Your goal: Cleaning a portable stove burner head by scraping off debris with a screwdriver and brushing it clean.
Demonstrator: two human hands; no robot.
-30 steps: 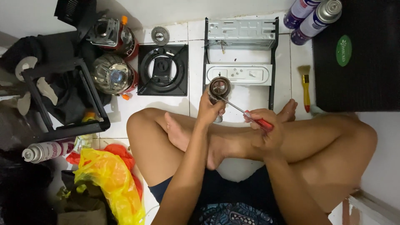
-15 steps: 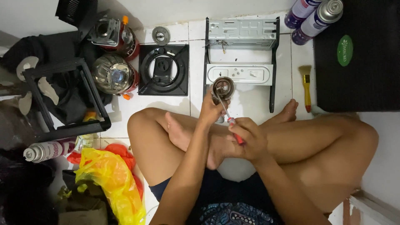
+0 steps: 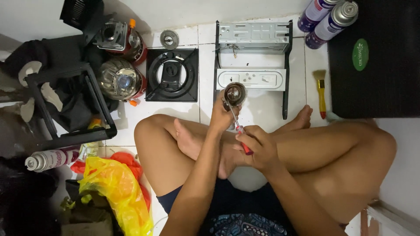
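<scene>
While the left hand (image 3: 222, 117) grips a round metal burner cup (image 3: 235, 93) above the crossed legs, the right hand (image 3: 258, 147) clenches a red-handled screwdriver (image 3: 239, 129), its shaft slanting up and left, tip inside the cup's open mouth.

A red-handled screwdriver (image 3: 240, 136) at centre frame. Yellow plastic bag (image 3: 117, 192) over red cloth, lower left. Yellow-handled brush (image 3: 321, 92), upper right. Purple-and-white spray cans (image 3: 326, 17), top right. White floor tiles (image 3: 262, 102).

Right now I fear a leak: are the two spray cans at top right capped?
Cannot tell for sure. Both cans lie tipped on the floor; their tops look silver.
</scene>
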